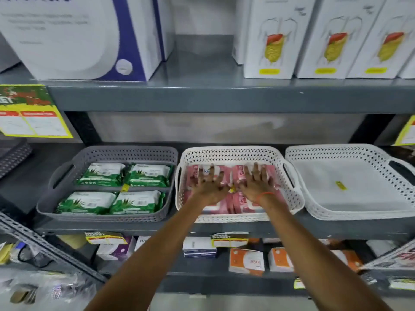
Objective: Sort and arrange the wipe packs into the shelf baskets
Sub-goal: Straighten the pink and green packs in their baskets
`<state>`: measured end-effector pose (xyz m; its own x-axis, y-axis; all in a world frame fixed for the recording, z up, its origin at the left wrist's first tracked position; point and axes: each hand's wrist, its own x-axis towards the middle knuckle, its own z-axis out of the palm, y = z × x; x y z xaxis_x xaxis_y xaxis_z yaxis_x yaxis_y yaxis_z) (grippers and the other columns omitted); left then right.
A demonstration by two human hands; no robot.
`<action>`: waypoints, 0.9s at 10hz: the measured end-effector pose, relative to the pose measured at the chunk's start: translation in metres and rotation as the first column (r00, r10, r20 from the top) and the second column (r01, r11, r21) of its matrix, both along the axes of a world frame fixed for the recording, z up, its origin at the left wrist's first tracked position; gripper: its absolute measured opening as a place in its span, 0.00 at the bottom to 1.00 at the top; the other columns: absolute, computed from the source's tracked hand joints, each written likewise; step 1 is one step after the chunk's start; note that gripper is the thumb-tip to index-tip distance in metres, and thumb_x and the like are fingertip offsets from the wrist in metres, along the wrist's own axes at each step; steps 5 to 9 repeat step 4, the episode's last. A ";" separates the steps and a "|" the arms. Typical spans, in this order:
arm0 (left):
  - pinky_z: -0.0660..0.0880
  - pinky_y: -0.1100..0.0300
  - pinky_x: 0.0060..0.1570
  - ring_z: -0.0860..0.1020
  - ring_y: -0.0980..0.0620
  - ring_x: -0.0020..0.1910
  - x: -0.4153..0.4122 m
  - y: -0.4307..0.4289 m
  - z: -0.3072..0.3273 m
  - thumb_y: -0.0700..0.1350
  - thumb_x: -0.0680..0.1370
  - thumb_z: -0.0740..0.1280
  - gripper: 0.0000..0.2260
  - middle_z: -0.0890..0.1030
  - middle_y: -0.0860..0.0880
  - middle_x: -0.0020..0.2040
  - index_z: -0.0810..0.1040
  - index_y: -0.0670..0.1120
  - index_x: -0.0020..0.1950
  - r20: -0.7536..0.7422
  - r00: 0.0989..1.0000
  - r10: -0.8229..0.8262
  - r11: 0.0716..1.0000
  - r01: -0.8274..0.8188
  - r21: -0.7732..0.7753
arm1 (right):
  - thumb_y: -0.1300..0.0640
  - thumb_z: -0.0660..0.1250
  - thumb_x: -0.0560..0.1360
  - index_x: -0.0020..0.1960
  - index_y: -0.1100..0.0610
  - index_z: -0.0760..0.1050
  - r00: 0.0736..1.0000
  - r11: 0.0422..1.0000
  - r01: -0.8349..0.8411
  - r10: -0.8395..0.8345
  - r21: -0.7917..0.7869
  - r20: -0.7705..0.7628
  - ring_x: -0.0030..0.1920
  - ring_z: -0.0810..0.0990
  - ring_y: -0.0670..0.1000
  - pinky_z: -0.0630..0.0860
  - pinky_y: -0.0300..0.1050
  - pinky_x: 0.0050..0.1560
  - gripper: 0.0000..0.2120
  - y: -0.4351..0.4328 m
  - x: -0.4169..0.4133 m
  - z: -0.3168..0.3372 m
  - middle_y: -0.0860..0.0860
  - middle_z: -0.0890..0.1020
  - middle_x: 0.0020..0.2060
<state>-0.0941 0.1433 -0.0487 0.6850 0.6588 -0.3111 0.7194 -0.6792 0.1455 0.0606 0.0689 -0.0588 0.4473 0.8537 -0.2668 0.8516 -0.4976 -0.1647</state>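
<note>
Pressing pink wipe packs (233,173), flat, side by side

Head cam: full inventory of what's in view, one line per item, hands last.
grey basket: 1, grey, left on middle shelf
green wipe packs: 4, green and white, two by two in grey basket
middle white basket: 1, white, centre of middle shelf
pink wipe packs: count unclear, pink, in middle white basket under the hands
right white basket: 1, white, right on middle shelf, holds only a small yellow tag
anatomy boxes: at least 3, white, top shelf right
large box: 1, white and purple, top shelf left
orange boxes: several, orange and white, bottom shelf
left hand: flat on pink packs, fingers spread
right hand: flat on pink packs, fingers spread
</note>
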 end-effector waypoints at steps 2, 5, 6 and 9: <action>0.34 0.33 0.66 0.33 0.39 0.72 -0.001 -0.008 0.004 0.64 0.78 0.42 0.26 0.32 0.52 0.74 0.36 0.61 0.73 -0.003 0.995 0.102 0.992 -0.101 0.072 | 0.37 0.43 0.79 0.76 0.48 0.34 1.000 1.000 0.022 -0.022 0.000 0.021 0.76 0.33 0.60 0.39 0.64 0.75 0.32 -0.005 -0.007 0.008 0.54 0.33 0.76; 0.44 0.38 0.71 0.46 0.43 0.76 0.005 -0.033 0.040 0.58 0.81 0.50 0.26 0.44 0.48 0.78 0.48 0.52 0.76 0.127 0.982 0.138 0.961 -0.164 0.221 | 0.42 0.45 0.80 0.77 0.53 0.38 0.996 0.984 0.009 -0.025 0.179 0.087 0.77 0.37 0.61 0.42 0.64 0.76 0.31 -0.025 -0.027 0.042 0.59 0.39 0.77; 0.44 0.38 0.71 0.46 0.43 0.76 0.005 -0.033 0.040 0.58 0.81 0.50 0.26 0.44 0.48 0.78 0.48 0.52 0.76 0.127 0.982 0.138 0.961 -0.164 0.221 | 0.42 0.45 0.80 0.77 0.53 0.38 0.996 0.984 0.009 -0.025 0.179 0.087 0.77 0.37 0.61 0.42 0.64 0.76 0.31 -0.025 -0.027 0.042 0.59 0.39 0.77; 0.44 0.38 0.71 0.46 0.43 0.76 0.005 -0.033 0.040 0.58 0.81 0.50 0.26 0.44 0.48 0.78 0.48 0.52 0.76 0.127 0.982 0.138 0.961 -0.164 0.221 | 0.42 0.45 0.80 0.77 0.53 0.38 0.996 0.984 0.009 -0.025 0.179 0.087 0.77 0.37 0.61 0.42 0.64 0.76 0.31 -0.025 -0.027 0.042 0.59 0.39 0.77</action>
